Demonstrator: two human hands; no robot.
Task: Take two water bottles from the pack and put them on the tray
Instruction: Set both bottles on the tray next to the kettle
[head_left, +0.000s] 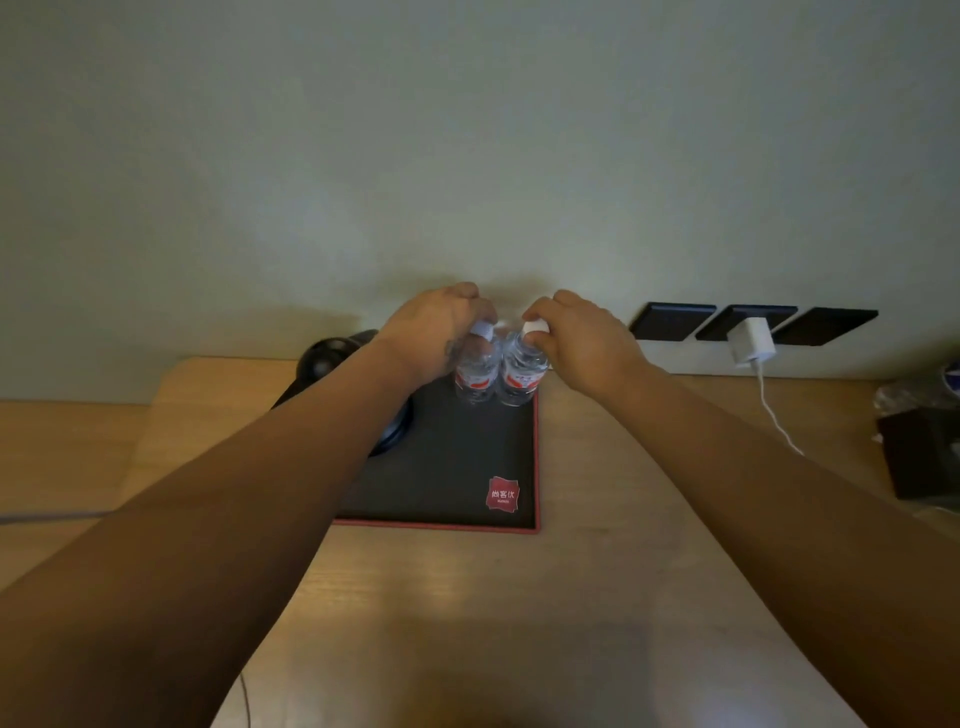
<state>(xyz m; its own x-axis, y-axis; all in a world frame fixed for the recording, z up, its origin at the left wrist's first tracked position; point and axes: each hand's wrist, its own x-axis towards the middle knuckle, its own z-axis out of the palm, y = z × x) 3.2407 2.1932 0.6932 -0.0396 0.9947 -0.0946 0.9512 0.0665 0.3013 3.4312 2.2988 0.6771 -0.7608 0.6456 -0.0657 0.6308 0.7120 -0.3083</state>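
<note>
On the tray (457, 467) — two bottles (522, 371), caps gripped by both hands (582, 338).

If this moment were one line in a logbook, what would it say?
left hand: grip on left bottle cap | right hand: grip on right bottle cap | both bottles upright, side by side, at tray far edge

Wooden desk (597, 571) bearing black tray (457, 467)

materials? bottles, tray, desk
Bottles: clear plastic by the look, see-through walls, red-and-white labels, white caps.
Tray: matte black face, thin red rim, red logo patch; leatherette or plastic, can't tell which.
Desk: light wood grain, slight sheen; solid wood or laminate, unclear.
</note>
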